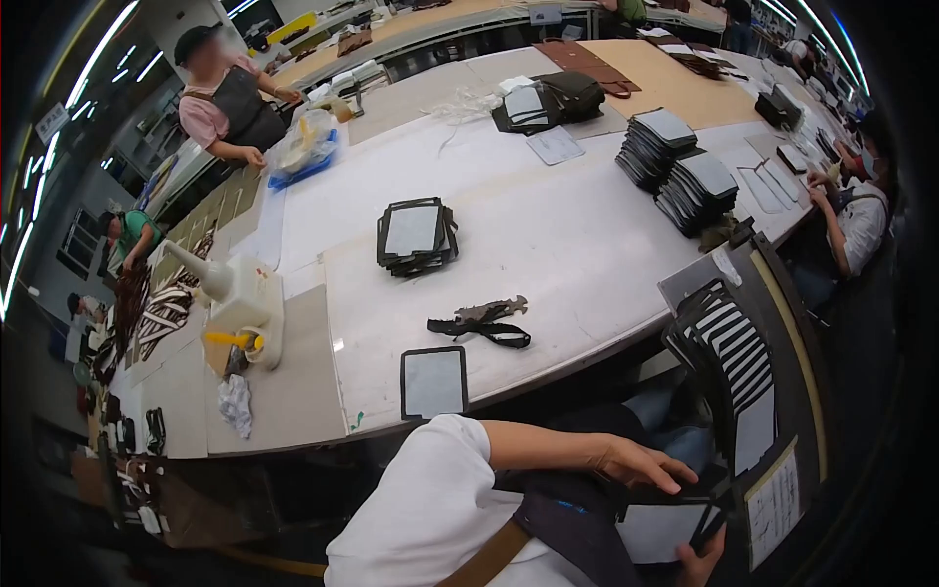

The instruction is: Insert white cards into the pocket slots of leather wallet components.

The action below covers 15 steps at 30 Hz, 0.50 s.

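Observation:
On my lap lies a dark-edged rectangular panel (665, 526) with a pale grey face. My right hand (700, 562), at the lower right, closes on the panel's right edge; part of that hand is hidden. My left hand (644, 464) reaches across above the panel with its fingers stretched out, and whether the fingertips touch it I cannot tell. Close by on the right, a fanned stack of similar panels (755, 435) rests on a dark board. One single panel (434, 383) lies at the table's near edge, left of my arm.
The white table (548, 215) holds a small panel stack (415, 235), a black strap with a ragged scrap (479, 321), and taller stacks (685, 161) farther right. A white glue bottle (245, 298) stands left. A paper sheet (773, 509) lies near my right hand. Co-workers stand or sit around.

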Available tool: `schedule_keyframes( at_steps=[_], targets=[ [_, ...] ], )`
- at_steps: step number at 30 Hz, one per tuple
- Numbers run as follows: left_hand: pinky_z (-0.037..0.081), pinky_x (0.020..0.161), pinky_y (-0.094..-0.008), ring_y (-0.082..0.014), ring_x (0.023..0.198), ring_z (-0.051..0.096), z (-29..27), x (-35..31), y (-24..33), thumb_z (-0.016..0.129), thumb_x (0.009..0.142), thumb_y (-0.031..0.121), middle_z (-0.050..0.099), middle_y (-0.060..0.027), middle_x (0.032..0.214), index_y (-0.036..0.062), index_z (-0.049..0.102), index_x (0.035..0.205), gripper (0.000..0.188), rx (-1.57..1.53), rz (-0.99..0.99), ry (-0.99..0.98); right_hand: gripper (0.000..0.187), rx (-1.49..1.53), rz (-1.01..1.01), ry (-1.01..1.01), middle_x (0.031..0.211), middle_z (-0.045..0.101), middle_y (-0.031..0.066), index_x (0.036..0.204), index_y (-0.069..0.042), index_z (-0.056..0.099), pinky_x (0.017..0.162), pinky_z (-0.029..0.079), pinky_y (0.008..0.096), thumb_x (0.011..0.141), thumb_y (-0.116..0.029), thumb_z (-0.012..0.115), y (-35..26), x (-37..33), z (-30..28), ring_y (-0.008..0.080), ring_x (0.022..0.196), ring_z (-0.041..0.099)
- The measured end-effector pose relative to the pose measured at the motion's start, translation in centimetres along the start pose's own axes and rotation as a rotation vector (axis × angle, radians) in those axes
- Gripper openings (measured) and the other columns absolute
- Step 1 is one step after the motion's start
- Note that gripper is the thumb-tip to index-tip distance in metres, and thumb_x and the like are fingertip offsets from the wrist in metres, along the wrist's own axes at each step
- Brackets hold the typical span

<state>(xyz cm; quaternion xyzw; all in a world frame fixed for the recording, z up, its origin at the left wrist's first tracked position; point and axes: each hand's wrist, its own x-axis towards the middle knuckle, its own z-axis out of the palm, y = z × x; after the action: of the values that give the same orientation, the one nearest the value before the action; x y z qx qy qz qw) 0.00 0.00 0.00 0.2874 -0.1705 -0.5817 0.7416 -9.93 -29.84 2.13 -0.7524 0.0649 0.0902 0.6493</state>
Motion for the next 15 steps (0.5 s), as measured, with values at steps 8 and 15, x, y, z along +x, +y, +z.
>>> schedule_keyframes(
  at_steps=[8, 15],
  targets=[
    [0.048, 0.099, -0.0361, -0.0228, 0.117, 0.057, -0.9, -9.9, -3.7, 0.078, 0.083, 0.018, 0.056, -0.0127, 0.130, 0.0029, 0.043, 0.138, 0.067, -0.230, 0.261, 0.486, 0.053, -0.609, -0.367, -0.677, 0.103, 0.068, 0.0189, 0.117, 0.002, 0.055, 0.085, 0.052, 0.0370, 0.074, -0.017, 0.078, -14.4, 11.4, 15.6, 0.0309, 0.095, 0.069],
    [0.049, 0.099, -0.0363, -0.0218, 0.117, 0.059, -2.6, -14.6, -8.5, 0.073, 0.088, 0.019, 0.057, -0.0115, 0.130, 0.0051, 0.045, 0.139, 0.060, -0.449, 0.522, 0.600, 0.058, -0.824, -0.661, -1.053, 0.109, 0.068, 0.0155, 0.124, -0.004, 0.060, 0.086, 0.051, 0.0383, 0.081, -0.041, 0.073, -14.5, 14.8, 25.3, 0.0322, 0.101, 0.066]
  ],
)
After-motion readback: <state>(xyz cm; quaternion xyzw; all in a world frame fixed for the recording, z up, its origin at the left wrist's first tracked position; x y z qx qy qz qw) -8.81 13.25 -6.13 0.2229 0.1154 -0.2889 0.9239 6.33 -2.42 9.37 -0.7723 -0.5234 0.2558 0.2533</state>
